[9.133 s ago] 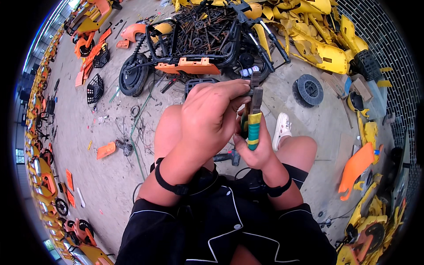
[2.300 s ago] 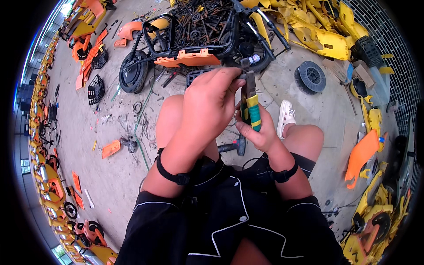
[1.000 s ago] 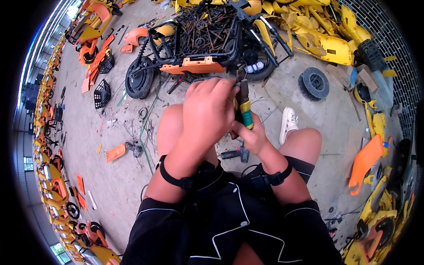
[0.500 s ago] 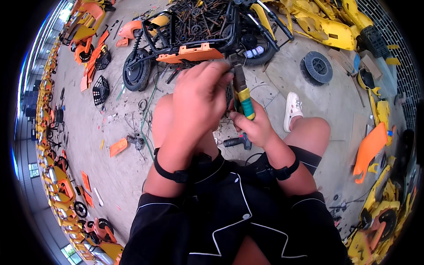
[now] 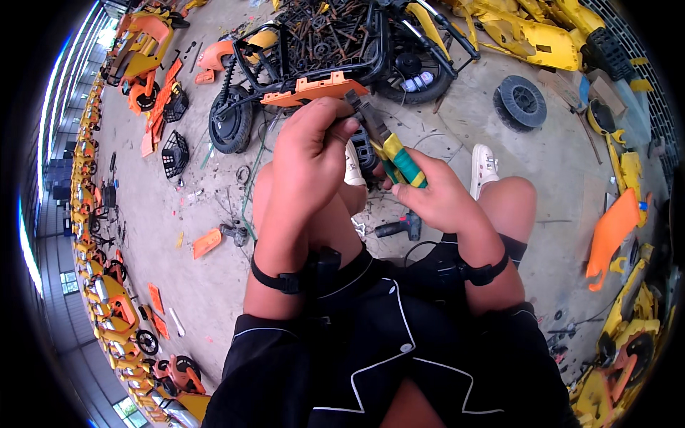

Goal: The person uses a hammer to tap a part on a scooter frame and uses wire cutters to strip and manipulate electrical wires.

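My right hand [image 5: 434, 192] is wrapped around the green and yellow handles of a pair of pliers [image 5: 404, 163]. The jaws point up and to the left, toward my left hand [image 5: 314, 150]. That hand is closed, thumb against bent fingers, beside the jaw tips; what it pinches is hidden. Below the pliers, between my hands, a black slotted part [image 5: 363, 151] shows partly; I cannot tell what supports it. A cordless drill [image 5: 401, 226] lies on the floor under my right wrist.
Ahead stands a black scooter frame [image 5: 246, 68] heaped with rusty metal parts [image 5: 321, 36], an orange panel [image 5: 314, 89] along its near side. A grey wire spool [image 5: 521, 101] lies to the right. Yellow body panels [image 5: 531, 44] pile up at far right, black baskets [image 5: 173, 153] at left.
The pliers have tilted, their jaws swinging left toward my left hand's fingers. My right hand has shifted slightly right. The whole view has moved a little.
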### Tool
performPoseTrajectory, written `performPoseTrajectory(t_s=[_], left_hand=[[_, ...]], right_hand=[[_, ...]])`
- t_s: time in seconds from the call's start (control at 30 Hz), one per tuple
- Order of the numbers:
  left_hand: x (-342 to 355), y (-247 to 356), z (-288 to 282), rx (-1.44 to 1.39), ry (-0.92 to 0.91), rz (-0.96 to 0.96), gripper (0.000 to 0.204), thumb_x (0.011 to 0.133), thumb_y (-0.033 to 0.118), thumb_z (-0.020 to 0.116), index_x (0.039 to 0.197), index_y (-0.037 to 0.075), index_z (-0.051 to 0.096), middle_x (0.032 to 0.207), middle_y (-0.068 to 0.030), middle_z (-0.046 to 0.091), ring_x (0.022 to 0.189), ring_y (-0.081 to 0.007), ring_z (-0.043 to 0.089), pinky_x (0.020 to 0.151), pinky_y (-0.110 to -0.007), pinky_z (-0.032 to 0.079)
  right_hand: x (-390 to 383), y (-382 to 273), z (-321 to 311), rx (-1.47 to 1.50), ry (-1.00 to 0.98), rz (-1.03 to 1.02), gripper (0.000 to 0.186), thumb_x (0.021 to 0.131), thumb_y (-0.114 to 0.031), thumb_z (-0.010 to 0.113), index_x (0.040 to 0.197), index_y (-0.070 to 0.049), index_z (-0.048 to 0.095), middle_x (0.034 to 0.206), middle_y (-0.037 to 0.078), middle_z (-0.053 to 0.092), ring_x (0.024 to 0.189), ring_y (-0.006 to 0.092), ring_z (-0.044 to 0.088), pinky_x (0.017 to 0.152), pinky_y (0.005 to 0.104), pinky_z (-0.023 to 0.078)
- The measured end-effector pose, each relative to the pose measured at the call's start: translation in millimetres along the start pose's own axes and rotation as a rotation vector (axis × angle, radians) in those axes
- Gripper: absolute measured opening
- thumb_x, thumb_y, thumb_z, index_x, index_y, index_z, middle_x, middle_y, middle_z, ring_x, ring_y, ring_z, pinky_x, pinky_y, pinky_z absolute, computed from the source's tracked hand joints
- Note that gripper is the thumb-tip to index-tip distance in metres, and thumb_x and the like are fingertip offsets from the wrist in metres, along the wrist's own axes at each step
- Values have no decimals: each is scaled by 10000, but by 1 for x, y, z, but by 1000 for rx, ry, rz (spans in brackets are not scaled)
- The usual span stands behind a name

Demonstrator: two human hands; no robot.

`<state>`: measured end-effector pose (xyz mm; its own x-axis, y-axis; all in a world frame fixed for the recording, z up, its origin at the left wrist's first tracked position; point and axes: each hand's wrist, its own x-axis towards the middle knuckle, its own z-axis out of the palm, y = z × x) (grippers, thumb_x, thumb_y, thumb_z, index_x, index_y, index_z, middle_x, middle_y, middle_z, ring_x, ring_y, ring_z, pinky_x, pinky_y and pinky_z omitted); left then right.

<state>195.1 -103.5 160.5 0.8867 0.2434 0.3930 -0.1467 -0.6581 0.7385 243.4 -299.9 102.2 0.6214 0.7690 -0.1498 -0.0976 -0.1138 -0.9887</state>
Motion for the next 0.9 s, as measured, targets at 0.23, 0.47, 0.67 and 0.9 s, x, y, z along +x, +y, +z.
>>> performPoseTrajectory(t_s=[0.23,0.47,0.67,0.9], left_hand=[[0,-9,-2,204,-8,150,104,830,10,685,910,40,627,805,-117,626,765,-348,588,680,-435,456],[-3,0,1,463,14,226,107,815,27,678,889,73,616,806,-84,604,786,-333,567,708,-435,428],[-5,1,3,431,-19,150,92,835,41,672,905,73,622,818,-90,622,797,-346,580,727,-433,438],[-5,2,5,330,-4,135,80,857,37,663,926,64,633,825,-99,642,792,-355,591,739,-430,450]], right_hand=[[7,10,5,131,-123,75,476,939,-56,632,1392,-12,492,1209,65,647,1082,131,606,920,301,510],[14,37,4,297,-161,-35,588,926,-179,671,1444,-7,452,1166,78,638,1016,135,597,909,313,501],[9,18,8,124,-95,-9,555,949,-151,681,1440,-17,460,1220,63,627,1098,125,576,951,304,485],[11,27,7,30,-53,-158,701,927,-205,680,1529,-40,361,1251,135,639,1127,207,612,984,359,478]])
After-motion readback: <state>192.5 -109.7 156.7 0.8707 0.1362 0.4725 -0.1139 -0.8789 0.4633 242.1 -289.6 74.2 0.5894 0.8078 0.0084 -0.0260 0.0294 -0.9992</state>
